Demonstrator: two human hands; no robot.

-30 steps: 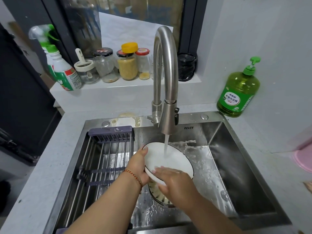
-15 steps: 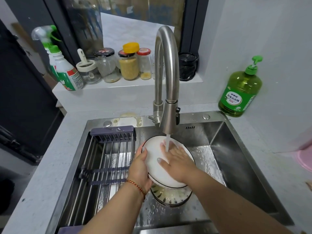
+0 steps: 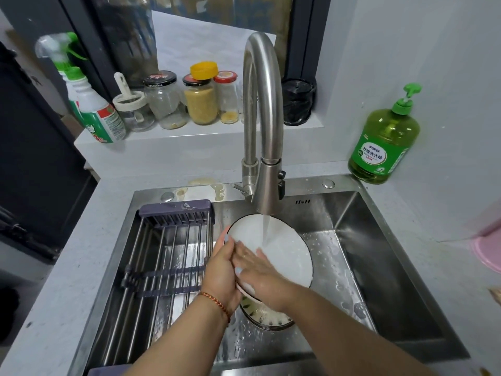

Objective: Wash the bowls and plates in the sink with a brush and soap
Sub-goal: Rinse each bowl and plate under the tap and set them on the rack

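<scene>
Plate: a white plate (image 3: 282,248) with a dark rim is held tilted inside the sink (image 3: 385,267), under the faucet (image 3: 261,126), so that the water stream (image 3: 266,229) lands on its face and can run off the lower edge.
Left hand: the left hand (image 3: 221,270) grips the plate's left edge, thumb on the face and fingers curled behind it; this looks like the steadying hold that keeps the tilt.
Right hand: the right hand (image 3: 256,270) lies flat on the plate's face, fingers (image 3: 245,252) straight and spread, pressing and grasping nothing; it appears to be rubbing the surface by hand under the water.
Brush: no brush shows in either hand.
Other dishes: more dark-rimmed dishes (image 3: 267,316) with suds sit on the sink floor just below the held plate, likely waiting their turn.
Drying rack: a rack (image 3: 162,256) spans the left part of the sink, just beside the left hand, a likely place for rinsed pieces.
Soap: a green pump bottle (image 3: 385,139) stands on the desk (image 3: 54,267) at the sink's back right corner, well apart from both hands.
Stage: judged from the running water and bare palm, this is rinsing of one plate, with further dishes still to do.
</scene>
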